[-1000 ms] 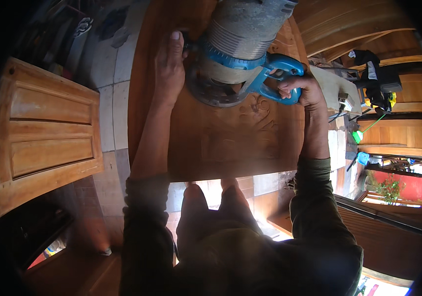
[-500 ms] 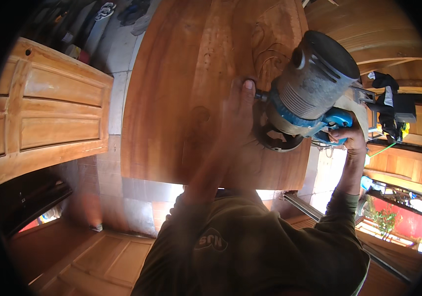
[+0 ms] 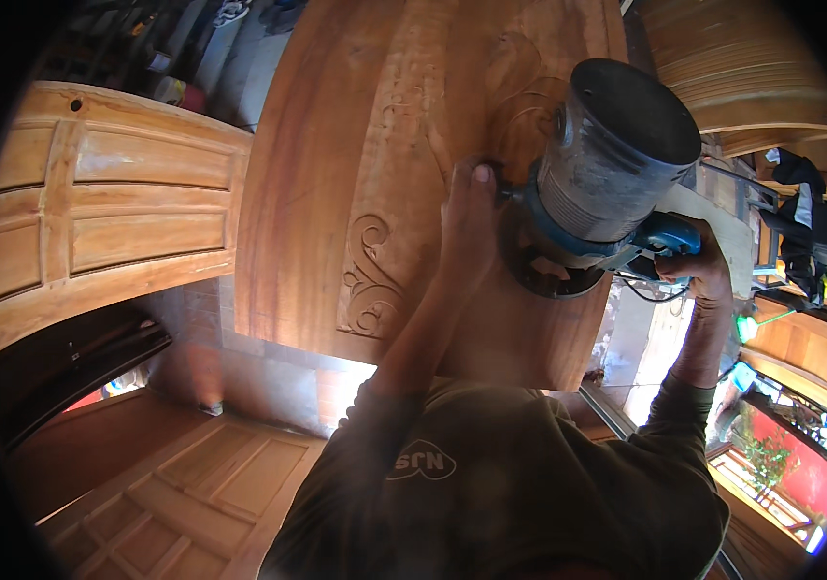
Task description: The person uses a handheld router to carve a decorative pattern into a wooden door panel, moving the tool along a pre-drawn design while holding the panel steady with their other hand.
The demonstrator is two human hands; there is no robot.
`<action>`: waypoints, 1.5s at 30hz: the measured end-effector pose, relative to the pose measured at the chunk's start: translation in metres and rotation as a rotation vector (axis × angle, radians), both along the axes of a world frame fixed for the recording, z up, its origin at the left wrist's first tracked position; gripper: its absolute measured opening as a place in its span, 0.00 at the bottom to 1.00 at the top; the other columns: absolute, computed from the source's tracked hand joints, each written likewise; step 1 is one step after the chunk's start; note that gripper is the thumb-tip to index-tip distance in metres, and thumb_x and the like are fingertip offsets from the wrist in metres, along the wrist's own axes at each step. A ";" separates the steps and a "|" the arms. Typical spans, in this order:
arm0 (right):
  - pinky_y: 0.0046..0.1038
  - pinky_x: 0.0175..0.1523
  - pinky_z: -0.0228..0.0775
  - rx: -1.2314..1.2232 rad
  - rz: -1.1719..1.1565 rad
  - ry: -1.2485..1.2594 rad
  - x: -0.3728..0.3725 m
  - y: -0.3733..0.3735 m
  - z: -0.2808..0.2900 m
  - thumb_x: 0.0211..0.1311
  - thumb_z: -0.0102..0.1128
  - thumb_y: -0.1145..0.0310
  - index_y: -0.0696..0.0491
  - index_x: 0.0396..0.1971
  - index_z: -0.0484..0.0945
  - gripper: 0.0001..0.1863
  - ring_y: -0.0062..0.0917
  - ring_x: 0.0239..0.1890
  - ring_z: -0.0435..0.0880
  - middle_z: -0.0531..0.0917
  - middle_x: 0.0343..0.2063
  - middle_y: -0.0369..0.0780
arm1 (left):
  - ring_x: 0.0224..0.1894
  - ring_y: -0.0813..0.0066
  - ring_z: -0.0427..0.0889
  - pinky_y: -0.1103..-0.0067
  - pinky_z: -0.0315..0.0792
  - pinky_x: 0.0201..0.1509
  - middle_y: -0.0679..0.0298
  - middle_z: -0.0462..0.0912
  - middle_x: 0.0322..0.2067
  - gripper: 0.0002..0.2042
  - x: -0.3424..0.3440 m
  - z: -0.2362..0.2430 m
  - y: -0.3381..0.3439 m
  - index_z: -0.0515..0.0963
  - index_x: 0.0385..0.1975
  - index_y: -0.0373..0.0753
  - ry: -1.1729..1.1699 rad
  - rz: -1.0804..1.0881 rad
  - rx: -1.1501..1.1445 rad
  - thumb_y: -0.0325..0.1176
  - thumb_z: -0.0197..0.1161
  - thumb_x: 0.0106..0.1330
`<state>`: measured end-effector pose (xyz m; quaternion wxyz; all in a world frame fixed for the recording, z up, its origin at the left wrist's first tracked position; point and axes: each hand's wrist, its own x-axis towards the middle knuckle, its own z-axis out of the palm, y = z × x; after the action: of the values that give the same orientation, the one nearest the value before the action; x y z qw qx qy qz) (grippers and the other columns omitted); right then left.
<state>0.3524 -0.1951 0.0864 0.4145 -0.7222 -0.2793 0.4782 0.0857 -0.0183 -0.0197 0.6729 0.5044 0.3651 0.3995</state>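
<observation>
Router (image 3: 616,145) shifted rightward over wooden panel (image 3: 302,232), work likely there now | left hand (image 3: 471,217) grasps side knob (image 3: 507,193) | right hand (image 3: 708,266) clenches blue handle (image 3: 670,232)

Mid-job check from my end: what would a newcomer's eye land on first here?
First, the bulky grey-and-blue router, right of centre, the right hand around its blue handle. Next, the scroll carving in the near left part of the broad wooden panel. Then the panelled door at far left.

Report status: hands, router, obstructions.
Left hand at side knob, right hand gripping blue handle. Router near right edge of panel. Cord loops near right hand, possible snag.
</observation>
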 end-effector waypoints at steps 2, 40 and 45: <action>0.26 0.29 0.72 -0.012 0.011 -0.012 0.002 0.003 0.009 0.30 0.74 0.73 0.61 0.50 0.81 0.36 0.24 0.22 0.81 0.85 0.29 0.42 | 0.38 0.83 0.69 0.83 0.70 0.45 0.69 0.73 0.38 0.20 0.004 0.001 -0.001 0.76 0.53 0.39 -0.010 -0.027 -0.071 0.47 0.42 0.84; 0.23 0.24 0.65 0.122 0.199 0.106 -0.024 0.003 0.024 0.50 0.74 0.68 0.62 0.43 0.84 0.20 0.20 0.16 0.73 0.77 0.17 0.36 | 0.61 0.48 0.80 0.64 0.72 0.64 0.47 0.81 0.58 0.19 -0.032 0.008 -0.029 0.75 0.64 0.40 0.253 0.138 0.354 0.41 0.53 0.79; 0.23 0.24 0.62 0.147 0.176 0.147 -0.019 -0.002 0.021 0.51 0.73 0.72 0.63 0.43 0.84 0.19 0.20 0.16 0.73 0.80 0.19 0.38 | 0.55 0.47 0.80 0.61 0.73 0.62 0.48 0.81 0.52 0.20 -0.098 0.005 -0.061 0.77 0.62 0.39 0.553 0.236 0.623 0.39 0.59 0.75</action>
<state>0.3338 -0.1970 0.1071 0.4419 -0.6257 -0.3448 0.5425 -0.0126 -0.0792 -0.0146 0.3149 0.7263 0.4488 0.4146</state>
